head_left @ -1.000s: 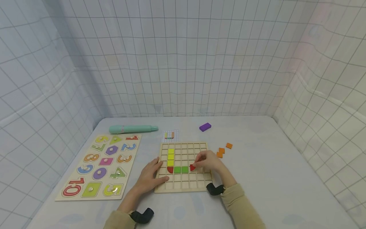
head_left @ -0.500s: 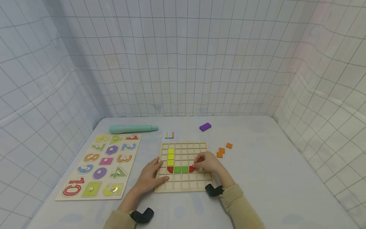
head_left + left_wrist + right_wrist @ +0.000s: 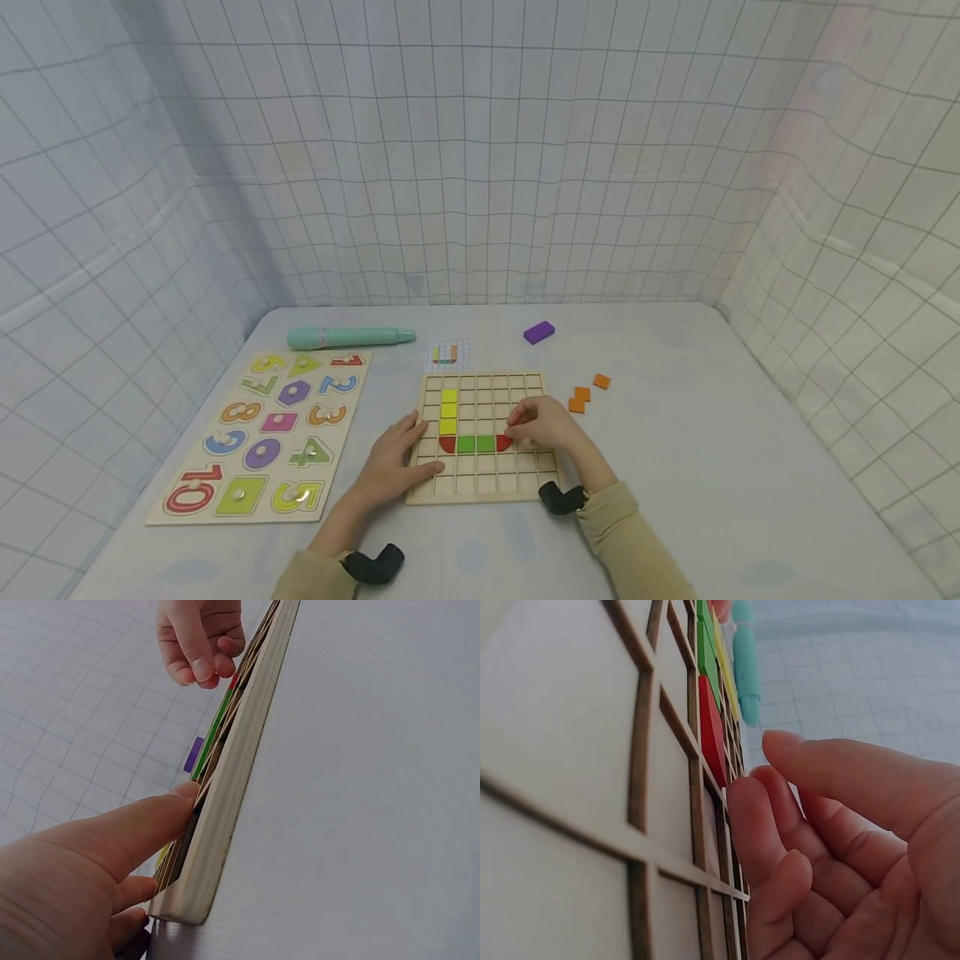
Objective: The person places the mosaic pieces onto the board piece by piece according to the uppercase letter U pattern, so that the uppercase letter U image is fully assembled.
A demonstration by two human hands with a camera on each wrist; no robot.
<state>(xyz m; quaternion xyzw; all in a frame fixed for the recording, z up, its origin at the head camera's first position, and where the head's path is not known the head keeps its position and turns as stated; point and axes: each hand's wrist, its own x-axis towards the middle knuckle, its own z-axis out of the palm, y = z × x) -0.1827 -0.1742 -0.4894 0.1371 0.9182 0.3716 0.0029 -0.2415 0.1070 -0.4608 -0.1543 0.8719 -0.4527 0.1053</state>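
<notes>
Gridded cloth (image 3: 480, 150) on three sides, pale table (image 3: 735, 458). Board (image 3: 486, 483) is roughly square to the person, presumably for two-handed reach. Left hand (image 3: 399, 457) lies spread over its left edge, fingers extended, thumb on top; reads as bracing against slip. Right hand (image 3: 551, 423) grips nothing: fingers loosely bent, thumb apart, tips right at the red piece (image 3: 502, 444); can't tell if touching. That piece is in its cell beside the green squares (image 3: 466, 444); fully seated or not, can't tell. Card (image 3: 446, 356) just beyond the board, likely for easy viewing. Orange tiles (image 3: 577, 406) off the right edge, probably for right-hand reach. Puzzle (image 3: 202, 520), pen (image 3: 348, 337), purple block (image 3: 539, 332) sit outside the work.
</notes>
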